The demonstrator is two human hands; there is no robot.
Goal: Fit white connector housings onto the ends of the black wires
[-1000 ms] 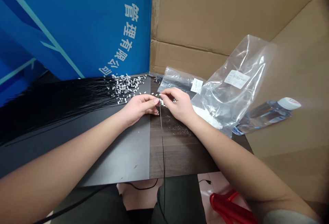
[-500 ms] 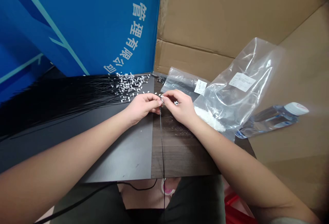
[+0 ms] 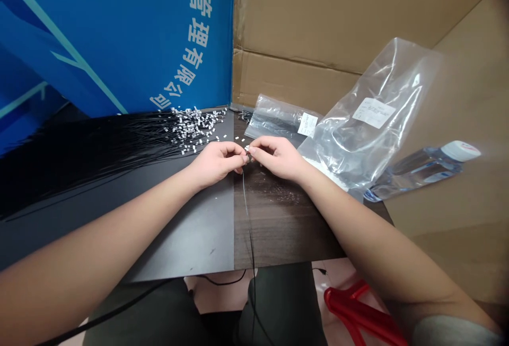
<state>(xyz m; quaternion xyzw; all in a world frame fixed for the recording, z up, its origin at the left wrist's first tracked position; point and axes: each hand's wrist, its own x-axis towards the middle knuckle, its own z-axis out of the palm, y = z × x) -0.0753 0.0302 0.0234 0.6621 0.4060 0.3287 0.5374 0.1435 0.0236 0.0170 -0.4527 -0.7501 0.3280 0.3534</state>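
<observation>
My left hand (image 3: 218, 162) is closed in a pinch on a thin black wire (image 3: 247, 213), which hangs from the fingertips over the table's front edge. My right hand (image 3: 280, 158) meets it fingertip to fingertip, thumb and index pinched at a small white connector (image 3: 247, 148) by the wire's upper end. The fingers partly hide this spot, so I cannot tell how wire and connector sit together. Just beyond my left hand lies a bundle of black wires (image 3: 79, 150) with many white connectors (image 3: 194, 126) on their ends.
A flat labelled bag (image 3: 274, 118) lies behind my hands. To the right are a large clear bag (image 3: 358, 139) with white pieces in it and a water bottle (image 3: 425, 168). A blue printed panel (image 3: 151, 28) and cardboard (image 3: 310, 17) wall in the table (image 3: 286, 229).
The view has shifted slightly, and my legs have moved, so more of a red frame shows below. Both hands stay pinched together, with the wire still hanging.
</observation>
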